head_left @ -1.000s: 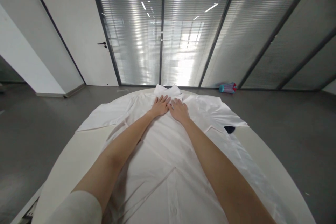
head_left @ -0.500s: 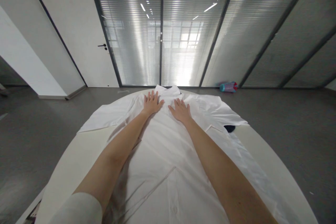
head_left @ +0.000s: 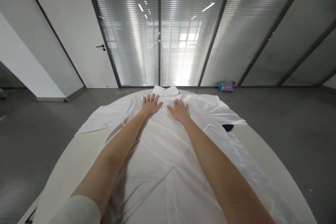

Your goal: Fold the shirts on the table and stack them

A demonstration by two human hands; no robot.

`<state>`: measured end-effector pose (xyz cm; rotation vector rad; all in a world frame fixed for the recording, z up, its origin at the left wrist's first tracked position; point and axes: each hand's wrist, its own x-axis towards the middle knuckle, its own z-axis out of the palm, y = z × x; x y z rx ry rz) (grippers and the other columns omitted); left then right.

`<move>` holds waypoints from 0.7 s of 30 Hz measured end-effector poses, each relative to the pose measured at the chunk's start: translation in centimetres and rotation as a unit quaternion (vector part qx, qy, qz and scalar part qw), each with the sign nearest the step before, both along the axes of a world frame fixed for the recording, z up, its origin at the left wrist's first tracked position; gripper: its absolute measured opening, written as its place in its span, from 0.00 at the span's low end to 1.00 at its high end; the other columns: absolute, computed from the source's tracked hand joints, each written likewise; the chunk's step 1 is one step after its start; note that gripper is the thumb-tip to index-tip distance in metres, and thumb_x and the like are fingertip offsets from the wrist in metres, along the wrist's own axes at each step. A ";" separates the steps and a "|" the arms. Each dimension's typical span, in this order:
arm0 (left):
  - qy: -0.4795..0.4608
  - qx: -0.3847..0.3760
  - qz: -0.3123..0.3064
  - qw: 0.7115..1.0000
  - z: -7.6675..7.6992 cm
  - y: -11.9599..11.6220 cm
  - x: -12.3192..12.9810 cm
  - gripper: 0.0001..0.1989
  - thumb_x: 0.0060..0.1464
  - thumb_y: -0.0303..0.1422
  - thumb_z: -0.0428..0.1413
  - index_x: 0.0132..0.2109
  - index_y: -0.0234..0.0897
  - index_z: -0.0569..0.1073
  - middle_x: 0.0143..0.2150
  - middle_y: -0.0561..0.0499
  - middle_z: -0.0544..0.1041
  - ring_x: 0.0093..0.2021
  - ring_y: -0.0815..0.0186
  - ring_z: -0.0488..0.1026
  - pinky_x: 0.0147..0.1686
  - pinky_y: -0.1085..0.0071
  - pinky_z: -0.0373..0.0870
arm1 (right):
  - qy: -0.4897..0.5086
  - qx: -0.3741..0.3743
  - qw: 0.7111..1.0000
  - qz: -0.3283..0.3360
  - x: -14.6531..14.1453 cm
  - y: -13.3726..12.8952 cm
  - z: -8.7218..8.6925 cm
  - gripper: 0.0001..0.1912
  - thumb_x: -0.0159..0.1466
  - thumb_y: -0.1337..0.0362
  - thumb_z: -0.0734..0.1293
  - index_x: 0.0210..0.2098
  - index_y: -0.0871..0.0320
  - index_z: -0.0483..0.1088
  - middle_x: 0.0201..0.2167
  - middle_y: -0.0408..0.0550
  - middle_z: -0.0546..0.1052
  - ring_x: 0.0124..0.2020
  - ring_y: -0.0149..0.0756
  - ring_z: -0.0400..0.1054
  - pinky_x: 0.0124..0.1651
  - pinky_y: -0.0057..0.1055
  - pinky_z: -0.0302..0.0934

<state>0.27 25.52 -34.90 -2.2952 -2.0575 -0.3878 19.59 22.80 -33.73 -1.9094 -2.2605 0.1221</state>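
White shirt (head_left: 154,168) lies under spread fingers (head_left: 152,98), dark object (head_left: 228,127) by its sleeve (head_left: 223,112), blue-red container (head_left: 226,86) on the floor (head_left: 278,122).

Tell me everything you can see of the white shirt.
The white shirt, thin-looking and lightly creased, lies spread on a white table, collar at the far edge, short sleeves out sideways. A button strip shows low in view, where the shirt leaves the frame. The left hand and right hand rest flat just below the collar.

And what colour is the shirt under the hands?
The shirt is white, clearest in the head view.
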 end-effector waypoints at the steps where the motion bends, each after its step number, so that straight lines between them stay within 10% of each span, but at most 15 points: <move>1: -0.003 0.022 0.003 1.000 0.4 -0.2 0.3 0.34 0.66 0.53 0.42 0.72 0.44 0.55 0.75 0.46 0.52 0.73 0.43 0.45 0.68 0.43 0.44 | 0.013 0.024 1.000 0.003 0.0 0.0 -0.1 0.37 0.73 0.46 0.46 0.71 0.65 0.51 0.73 0.59 0.49 0.73 0.51 0.38 0.70 0.54 0.35; 5: -0.059 0.190 -0.034 0.979 3.5 -1.1 2.9 0.22 0.68 0.41 0.45 0.63 0.38 0.69 0.67 0.44 0.66 0.69 0.53 0.58 0.67 0.55 0.52 | 0.141 0.104 0.984 -0.030 0.4 0.3 -0.1 0.28 0.73 0.54 0.52 0.67 0.61 0.59 0.65 0.58 0.65 0.67 0.46 0.54 0.67 0.40 0.46; 9: -0.145 0.295 -0.200 0.923 6.8 -3.6 7.3 0.14 0.67 0.32 0.46 0.47 0.36 0.76 0.47 0.44 0.78 0.51 0.61 0.73 0.56 0.65 0.65 | 0.291 0.046 0.954 -0.060 2.3 1.0 1.1 0.23 0.72 0.64 0.51 0.62 0.61 0.64 0.57 0.56 0.74 0.56 0.39 0.67 0.59 0.33 0.59; 15: -0.145 0.247 -0.476 0.831 7.2 -12.5 14.6 0.12 0.65 0.30 0.47 0.42 0.35 0.76 0.35 0.48 0.79 0.36 0.66 0.75 0.42 0.71 0.69 | 0.284 -0.052 0.956 -0.060 9.5 0.2 4.2 0.15 0.70 0.68 0.58 0.49 0.66 0.73 0.40 0.55 0.80 0.38 0.33 0.74 0.40 0.24 0.66; 21: 0.016 0.128 -0.700 0.703 6.7 -23.7 20.8 0.16 0.66 0.32 0.49 0.55 0.34 0.75 0.52 0.44 0.78 0.49 0.63 0.76 0.52 0.68 0.70 | 0.162 -0.171 0.963 -0.128 16.0 -3.1 6.3 0.08 0.59 0.68 0.71 0.25 0.64 0.74 0.18 0.48 0.74 0.20 0.30 0.67 0.24 0.24 0.63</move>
